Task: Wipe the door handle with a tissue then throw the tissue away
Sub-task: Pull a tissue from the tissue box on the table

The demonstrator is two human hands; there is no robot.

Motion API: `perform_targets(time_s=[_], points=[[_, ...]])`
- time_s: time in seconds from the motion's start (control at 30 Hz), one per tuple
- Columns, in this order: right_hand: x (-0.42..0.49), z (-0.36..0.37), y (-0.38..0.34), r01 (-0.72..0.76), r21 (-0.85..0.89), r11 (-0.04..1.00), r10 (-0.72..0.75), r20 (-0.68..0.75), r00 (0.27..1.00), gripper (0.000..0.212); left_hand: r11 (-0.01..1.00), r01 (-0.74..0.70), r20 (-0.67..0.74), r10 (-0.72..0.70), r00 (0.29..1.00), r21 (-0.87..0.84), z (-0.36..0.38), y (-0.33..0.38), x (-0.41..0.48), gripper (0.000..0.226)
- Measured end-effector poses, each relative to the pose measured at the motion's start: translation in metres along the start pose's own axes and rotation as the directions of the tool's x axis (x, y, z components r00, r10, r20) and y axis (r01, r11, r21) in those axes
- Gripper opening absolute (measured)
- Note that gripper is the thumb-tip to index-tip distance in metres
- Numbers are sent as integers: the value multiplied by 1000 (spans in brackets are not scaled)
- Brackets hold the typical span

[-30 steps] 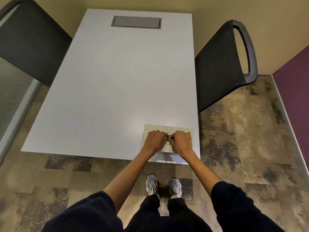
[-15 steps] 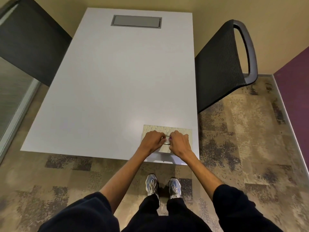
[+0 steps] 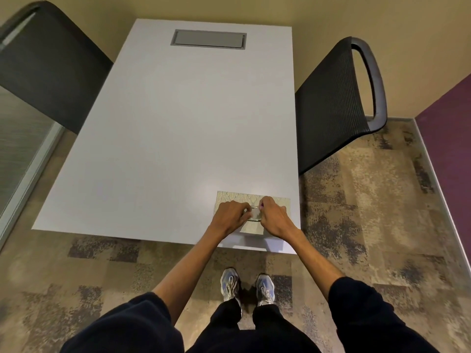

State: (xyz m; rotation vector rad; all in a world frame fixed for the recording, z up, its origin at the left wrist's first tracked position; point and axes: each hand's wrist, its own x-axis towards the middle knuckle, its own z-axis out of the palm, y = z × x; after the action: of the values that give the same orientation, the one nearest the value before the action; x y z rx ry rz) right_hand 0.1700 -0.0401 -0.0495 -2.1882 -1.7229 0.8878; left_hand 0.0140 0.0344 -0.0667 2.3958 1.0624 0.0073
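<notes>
A flat beige patterned tissue box (image 3: 252, 196) lies on the near right corner of the white table (image 3: 183, 138). Its oval opening (image 3: 254, 220) shows between my hands. My left hand (image 3: 230, 216) rests on the box's left half with its fingers curled at the opening. From the right, my right hand (image 3: 274, 216) has its fingertips pinched at the same spot. A pale bit of tissue (image 3: 255, 213) sits between the two sets of fingertips. No door handle or bin is in view.
A black mesh chair (image 3: 331, 105) stands at the table's right side and another black chair (image 3: 48, 70) at the left. A grey hatch (image 3: 208, 39) is set in the table's far end. A glass panel (image 3: 17, 149) runs along the left, a purple wall (image 3: 451, 138) along the right.
My hands have drawn slightly apart over the box, so more of the oval opening and the pale tissue shows between them. The box has not moved.
</notes>
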Motion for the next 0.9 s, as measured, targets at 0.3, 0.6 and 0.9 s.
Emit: perform_targets(time_s=[0.3, 0.6, 0.9], points=[[-6, -1, 15, 12, 187, 982, -1, -61, 998, 13, 998, 3, -9, -4, 1000, -59, -6, 7, -2, 23], [-9, -4, 14, 50, 214, 975, -36, -69, 997, 24, 969, 1, 71, 17, 997, -249, -20, 11, -9, 10], [0, 2, 8, 52, 101, 993, -40, -122, 992, 17, 927, -31, 9, 37, 999, -375, -28, 23, -10, 10]])
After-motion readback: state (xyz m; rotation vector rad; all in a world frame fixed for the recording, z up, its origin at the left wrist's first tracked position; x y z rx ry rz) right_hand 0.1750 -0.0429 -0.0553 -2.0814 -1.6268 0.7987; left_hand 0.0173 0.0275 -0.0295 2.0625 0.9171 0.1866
